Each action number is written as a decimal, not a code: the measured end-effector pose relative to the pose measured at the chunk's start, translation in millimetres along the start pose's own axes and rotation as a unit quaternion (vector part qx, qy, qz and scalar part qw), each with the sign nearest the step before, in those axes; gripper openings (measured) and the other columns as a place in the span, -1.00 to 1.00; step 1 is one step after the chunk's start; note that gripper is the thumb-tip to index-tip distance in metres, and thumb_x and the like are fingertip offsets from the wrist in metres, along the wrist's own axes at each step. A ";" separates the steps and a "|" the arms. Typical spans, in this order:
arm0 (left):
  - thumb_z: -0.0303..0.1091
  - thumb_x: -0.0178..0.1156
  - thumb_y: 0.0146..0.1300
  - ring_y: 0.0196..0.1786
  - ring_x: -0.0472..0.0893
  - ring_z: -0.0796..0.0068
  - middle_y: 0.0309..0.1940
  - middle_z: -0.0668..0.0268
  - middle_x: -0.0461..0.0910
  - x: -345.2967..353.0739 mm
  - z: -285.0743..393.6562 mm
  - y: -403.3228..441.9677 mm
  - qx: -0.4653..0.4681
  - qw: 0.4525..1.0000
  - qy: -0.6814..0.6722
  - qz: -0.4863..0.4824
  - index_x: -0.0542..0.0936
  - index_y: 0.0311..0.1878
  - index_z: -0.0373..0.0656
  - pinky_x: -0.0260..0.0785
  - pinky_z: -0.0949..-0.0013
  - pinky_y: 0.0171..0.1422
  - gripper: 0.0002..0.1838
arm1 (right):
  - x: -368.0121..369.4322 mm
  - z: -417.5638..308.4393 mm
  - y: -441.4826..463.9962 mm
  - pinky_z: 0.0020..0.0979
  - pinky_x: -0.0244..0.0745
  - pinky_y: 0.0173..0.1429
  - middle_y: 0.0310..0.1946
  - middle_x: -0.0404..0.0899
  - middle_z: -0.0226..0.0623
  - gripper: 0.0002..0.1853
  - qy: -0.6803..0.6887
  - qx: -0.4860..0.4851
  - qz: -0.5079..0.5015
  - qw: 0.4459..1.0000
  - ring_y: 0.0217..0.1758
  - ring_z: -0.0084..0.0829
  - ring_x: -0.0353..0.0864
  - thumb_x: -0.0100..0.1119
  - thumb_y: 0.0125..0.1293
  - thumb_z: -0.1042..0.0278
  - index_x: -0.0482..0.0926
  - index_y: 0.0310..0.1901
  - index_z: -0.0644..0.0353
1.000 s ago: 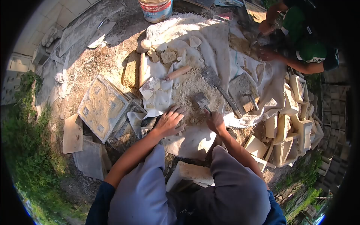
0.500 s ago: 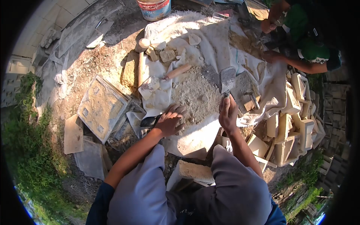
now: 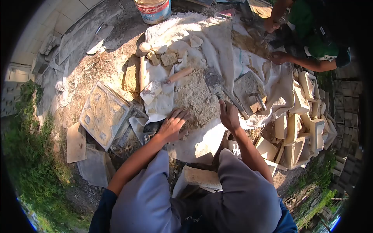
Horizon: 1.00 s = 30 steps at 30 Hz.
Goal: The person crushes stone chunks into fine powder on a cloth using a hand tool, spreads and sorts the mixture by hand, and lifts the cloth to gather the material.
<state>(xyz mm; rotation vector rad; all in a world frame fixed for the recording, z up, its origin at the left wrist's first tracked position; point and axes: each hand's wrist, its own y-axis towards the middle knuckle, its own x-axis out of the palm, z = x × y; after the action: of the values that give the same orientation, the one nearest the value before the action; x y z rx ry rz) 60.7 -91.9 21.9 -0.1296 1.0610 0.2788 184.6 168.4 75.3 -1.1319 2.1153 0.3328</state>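
Fingers closed on its handle, the right hand (image 3: 230, 116) holds a trowel (image 3: 215, 87) above the right side of a powder heap (image 3: 197, 95), the blade now angled left across the head of a dark tool (image 3: 236, 103); half a second earlier it pointed nearly straight ahead, farther right. The left hand (image 3: 173, 125), little moved, stays palm down at the heap's near left edge, fingers loosely bent and slightly apart, whether pressing the powder unclear. The right forearm stretches forward past the knee. The trowel's broad grey blade is coated with dust; the pale heap is crumbly, spread on a white cloth (image 3: 217, 46). Beyond, at upper right, a co-worker's hands (image 3: 278, 58) work in shade.
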 end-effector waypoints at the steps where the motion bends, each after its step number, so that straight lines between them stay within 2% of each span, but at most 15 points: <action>1: -0.03 0.27 0.29 0.52 0.22 -0.01 0.42 0.11 0.37 0.4 0.6 -1.1 0.003 1.000 0.013 0.009 0.39 0.45 -0.12 0.07 -0.04 0.61 -0.29 | -4.7 -6.9 -2.5 0.09 0.24 -0.37 -0.57 0.46 0.23 -0.50 0.000 0.002 -0.001 1.000 -0.48 0.30 0.47 -0.08 0.59 0.11 0.47 -0.44 0.36; 5: -0.02 0.27 0.30 0.53 0.22 -0.03 0.43 0.11 0.36 0.2 3.3 -0.5 0.001 1.000 0.010 0.009 0.39 0.45 -0.13 0.06 -0.04 0.62 -0.29 | 1.5 0.7 -17.7 0.12 0.26 -0.38 -0.54 0.51 0.22 -0.60 0.084 -0.045 0.069 0.993 -0.47 0.30 0.49 -0.13 0.60 0.12 0.48 -0.22 0.33; 8: -0.03 0.26 0.30 0.53 0.21 -0.02 0.43 0.12 0.36 -2.5 1.9 2.1 0.000 1.000 0.012 0.007 0.39 0.44 -0.12 0.06 -0.02 0.62 -0.30 | 35.1 58.3 -35.8 0.18 0.42 -0.34 -0.54 0.53 0.20 -0.65 -0.168 0.060 -0.050 0.983 -0.39 0.26 0.57 -0.08 0.58 0.19 0.50 -0.10 0.39; 9: -0.03 0.26 0.30 0.53 0.21 -0.02 0.44 0.12 0.36 -2.0 1.1 3.1 -0.001 1.000 0.006 0.009 0.40 0.44 -0.12 0.06 -0.02 0.62 -0.31 | 65.5 128.3 -42.5 0.17 0.45 -0.33 -0.54 0.54 0.27 -0.63 -0.148 -0.070 -0.031 0.986 -0.36 0.31 0.57 -0.03 0.56 0.15 0.51 0.00 0.38; 12: -0.04 0.26 0.30 0.53 0.22 -0.01 0.44 0.13 0.36 0.0 0.0 3.2 0.008 1.000 0.002 0.005 0.40 0.44 -0.11 0.07 -0.01 0.62 -0.31 | 50.5 112.4 -33.9 0.15 0.45 -0.25 -0.54 0.54 0.30 -0.57 -0.148 -0.032 -0.032 0.988 -0.33 0.34 0.57 -0.02 0.55 0.08 0.59 -0.16 0.37; 14: -0.05 0.27 0.30 0.52 0.22 0.00 0.44 0.13 0.35 1.5 1.4 -1.0 0.009 1.000 0.006 0.003 0.39 0.44 -0.11 0.08 0.00 0.62 -0.31 | 28.4 75.8 -21.2 0.13 0.44 -0.20 -0.55 0.52 0.26 -0.45 -0.099 0.068 -0.090 0.989 -0.36 0.32 0.54 -0.06 0.57 0.02 0.59 -0.38 0.38; 15: -0.05 0.26 0.30 0.52 0.22 0.00 0.45 0.14 0.35 1.0 1.3 0.2 0.008 1.000 0.001 0.005 0.39 0.45 -0.10 0.08 0.00 0.61 -0.31 | 18.8 61.1 -14.7 0.16 0.44 -0.14 -0.44 0.55 0.36 -0.42 -0.086 0.102 -0.104 0.986 -0.22 0.39 0.57 -0.09 0.58 0.01 0.57 -0.41 0.42; 18: -0.05 0.27 0.30 0.52 0.23 0.00 0.46 0.15 0.34 -1.0 1.7 -1.0 0.006 1.000 0.008 0.006 0.38 0.45 -0.10 0.10 0.00 0.61 -0.30 | -0.4 25.8 -8.3 0.05 0.26 -0.36 -0.57 0.47 0.23 -0.45 -0.014 0.007 0.005 1.000 -0.48 0.27 0.45 -0.12 0.61 0.06 0.47 -0.46 0.37; 19: -0.05 0.27 0.30 0.52 0.23 0.01 0.46 0.16 0.34 0.0 2.2 -2.6 0.005 1.000 0.019 0.007 0.37 0.46 -0.09 0.10 0.01 0.61 -0.30 | -5.6 14.2 -10.5 0.05 0.26 -0.36 -0.57 0.47 0.23 -0.45 -0.014 0.010 0.004 1.000 -0.48 0.27 0.45 -0.12 0.61 0.06 0.47 -0.46 0.37; 22: -0.03 0.27 0.30 0.52 0.22 0.01 0.48 0.19 0.31 3.6 0.2 -2.7 0.019 0.999 0.020 0.032 0.38 0.45 -0.09 0.10 0.00 0.60 -0.30 | -5.3 3.8 -16.5 -0.12 0.15 -0.47 -0.69 0.29 -0.06 -0.57 0.134 -0.039 0.112 0.984 -0.64 -0.02 0.31 -0.14 0.62 0.11 0.37 -0.36 0.30; 25: -0.03 0.27 0.29 0.53 0.21 0.00 0.50 0.20 0.28 1.1 1.8 -0.9 0.005 1.000 0.012 0.004 0.39 0.44 -0.09 0.09 -0.01 0.61 -0.30 | 30.3 53.0 -42.4 0.05 0.37 -0.39 -0.60 0.51 0.12 -0.60 -0.049 0.054 0.077 0.994 -0.51 0.19 0.53 -0.04 0.56 0.09 0.49 -0.32 0.28; 26: -0.03 0.27 0.29 0.53 0.21 0.00 0.50 0.20 0.28 -0.1 0.5 1.1 0.005 1.000 0.012 0.006 0.39 0.44 -0.09 0.09 -0.01 0.61 -0.30 | 40.8 79.8 -46.9 0.16 0.43 -0.33 -0.55 0.55 0.19 -0.59 -0.124 0.008 0.001 0.992 -0.42 0.29 0.58 0.01 0.54 0.10 0.53 -0.35 0.30; 27: -0.02 0.27 0.29 0.53 0.20 0.00 0.50 0.19 0.28 0.4 1.2 2.3 0.004 1.000 0.016 0.006 0.40 0.43 -0.09 0.09 -0.01 0.61 -0.31 | 54.7 96.2 -56.6 0.19 0.43 -0.32 -0.60 0.51 0.21 -0.54 -0.088 0.008 0.029 0.996 -0.42 0.33 0.56 0.04 0.53 0.08 0.52 -0.43 0.31; 29: -0.02 0.27 0.29 0.53 0.20 0.00 0.50 0.18 0.29 0.6 -0.5 0.5 0.009 1.000 0.021 -0.002 0.41 0.43 -0.10 0.08 -0.01 0.61 -0.31 | 58.4 117.6 -52.9 0.20 0.43 -0.28 -0.61 0.50 0.24 -0.51 -0.188 -0.110 -0.013 0.976 -0.37 0.37 0.57 0.06 0.52 0.03 0.53 -0.43 0.32; 30: -0.02 0.27 0.29 0.53 0.20 0.00 0.49 0.17 0.29 1.1 -0.8 1.5 0.007 1.000 0.019 0.001 0.41 0.43 -0.10 0.08 -0.01 0.61 -0.31 | 50.1 108.9 -42.3 0.20 0.44 -0.25 -0.59 0.50 0.27 -0.47 -0.141 -0.022 -0.044 0.989 -0.36 0.37 0.56 0.04 0.53 0.01 0.53 -0.45 0.35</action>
<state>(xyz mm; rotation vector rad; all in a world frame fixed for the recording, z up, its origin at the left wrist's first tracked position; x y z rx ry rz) 60.1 -90.5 20.6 -0.1208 1.0999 0.2712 250.6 168.8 -33.4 -1.1272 1.8133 0.4712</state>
